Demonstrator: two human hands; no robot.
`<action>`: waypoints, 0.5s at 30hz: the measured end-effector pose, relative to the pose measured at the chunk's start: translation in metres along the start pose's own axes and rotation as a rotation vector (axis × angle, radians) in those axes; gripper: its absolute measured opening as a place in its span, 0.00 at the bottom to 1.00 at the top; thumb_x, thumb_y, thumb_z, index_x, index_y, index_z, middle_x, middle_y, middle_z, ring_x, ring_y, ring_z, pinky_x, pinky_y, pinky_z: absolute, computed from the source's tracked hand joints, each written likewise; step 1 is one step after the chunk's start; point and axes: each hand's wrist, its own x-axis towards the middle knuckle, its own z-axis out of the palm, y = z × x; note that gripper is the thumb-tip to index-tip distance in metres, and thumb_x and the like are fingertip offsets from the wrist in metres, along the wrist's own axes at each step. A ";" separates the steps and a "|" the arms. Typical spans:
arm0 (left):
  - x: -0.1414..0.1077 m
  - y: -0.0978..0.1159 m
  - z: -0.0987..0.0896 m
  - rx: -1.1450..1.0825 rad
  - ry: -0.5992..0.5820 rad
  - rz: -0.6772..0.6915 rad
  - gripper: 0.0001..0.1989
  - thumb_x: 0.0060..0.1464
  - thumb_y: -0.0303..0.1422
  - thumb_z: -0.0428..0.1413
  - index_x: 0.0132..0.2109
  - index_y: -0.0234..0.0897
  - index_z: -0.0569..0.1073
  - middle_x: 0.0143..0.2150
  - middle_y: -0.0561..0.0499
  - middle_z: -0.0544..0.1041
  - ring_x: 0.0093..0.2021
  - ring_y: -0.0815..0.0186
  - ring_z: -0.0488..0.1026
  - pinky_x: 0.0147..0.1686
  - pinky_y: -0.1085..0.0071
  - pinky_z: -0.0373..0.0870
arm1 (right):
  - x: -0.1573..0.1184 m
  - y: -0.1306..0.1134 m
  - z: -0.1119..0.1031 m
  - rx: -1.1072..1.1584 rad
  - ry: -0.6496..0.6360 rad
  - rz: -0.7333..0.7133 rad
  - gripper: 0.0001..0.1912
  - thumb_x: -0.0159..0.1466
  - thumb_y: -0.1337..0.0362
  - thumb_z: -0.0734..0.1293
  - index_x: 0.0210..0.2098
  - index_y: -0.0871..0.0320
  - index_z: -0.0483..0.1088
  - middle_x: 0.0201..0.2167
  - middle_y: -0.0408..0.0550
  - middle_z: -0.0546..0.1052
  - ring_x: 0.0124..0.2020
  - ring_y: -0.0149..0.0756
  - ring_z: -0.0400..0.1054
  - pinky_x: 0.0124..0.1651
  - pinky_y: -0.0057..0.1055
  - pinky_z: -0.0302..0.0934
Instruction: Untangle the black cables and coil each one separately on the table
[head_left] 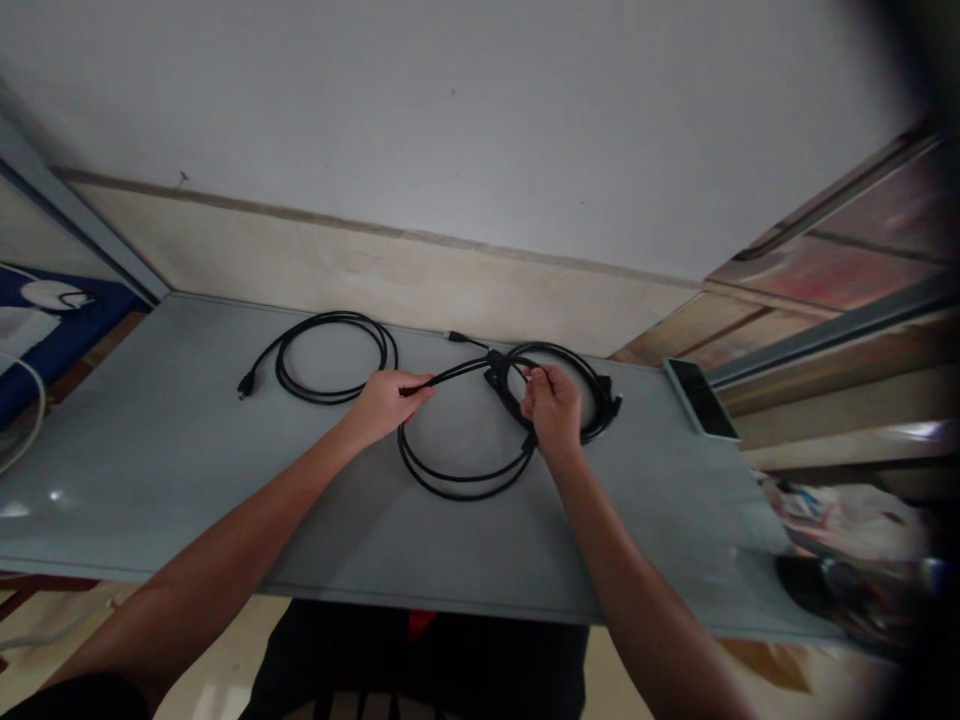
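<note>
1. Left hand (pixel 382 405) closes in a firm pinch, fingers curled around a black cable (pixel 450 372) over the middle of a gray tabletop (pixel 165 480). The strand runs up and to the right from the grip.
2. Right hand (pixel 553 410) is also curled, fingertips gathered on the cable just beside a dark knot (pixel 499 378) of crossed strands. How many strands it grips cannot be told.
3. The hands stand near each other, not touching, with the knot between them.
4. A lower loop (pixel 465 475) of the cable lies flat on the tabletop beneath both hands, while a right loop (pixel 581 385) curves around the right hand.
5. A separate-looking coil (pixel 330 355) rests to the left, beyond the left hand, and ends in a plug (pixel 245 385). Whether it joins the other loops cannot be told.
6. A small connector (pixel 455 337) lies near the tabletop's far edge, above the hands. Another connector (pixel 616 405) juts from the right loop.
7. A phone (pixel 701 398), screen dark, sits at the tabletop's right edge, well apart from both hands.
8. Past the left edge are a blue cloth (pixel 67 335) and a white cable (pixel 22 410). A plain wall (pixel 450 130) rises behind the tabletop.
</note>
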 end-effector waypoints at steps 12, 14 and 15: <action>0.006 -0.013 -0.011 0.260 0.016 0.214 0.13 0.62 0.33 0.53 0.47 0.35 0.80 0.36 0.45 0.80 0.35 0.63 0.75 0.36 0.69 0.69 | -0.012 -0.010 0.007 -0.001 -0.356 0.087 0.22 0.63 0.52 0.66 0.53 0.54 0.69 0.20 0.36 0.62 0.15 0.26 0.50 0.18 0.27 0.49; 0.007 -0.014 -0.009 0.295 -0.013 0.239 0.14 0.63 0.33 0.52 0.48 0.34 0.80 0.36 0.44 0.79 0.35 0.63 0.75 0.37 0.69 0.69 | -0.014 -0.007 0.009 -0.176 -0.396 -0.011 0.21 0.65 0.53 0.64 0.54 0.54 0.70 0.20 0.39 0.66 0.17 0.29 0.57 0.21 0.29 0.55; 0.007 -0.014 -0.008 0.316 -0.024 0.252 0.14 0.64 0.33 0.52 0.47 0.33 0.80 0.35 0.44 0.79 0.35 0.63 0.75 0.37 0.69 0.69 | -0.014 -0.006 0.009 -0.281 -0.391 -0.087 0.19 0.66 0.54 0.63 0.52 0.55 0.71 0.22 0.41 0.69 0.20 0.32 0.62 0.24 0.30 0.58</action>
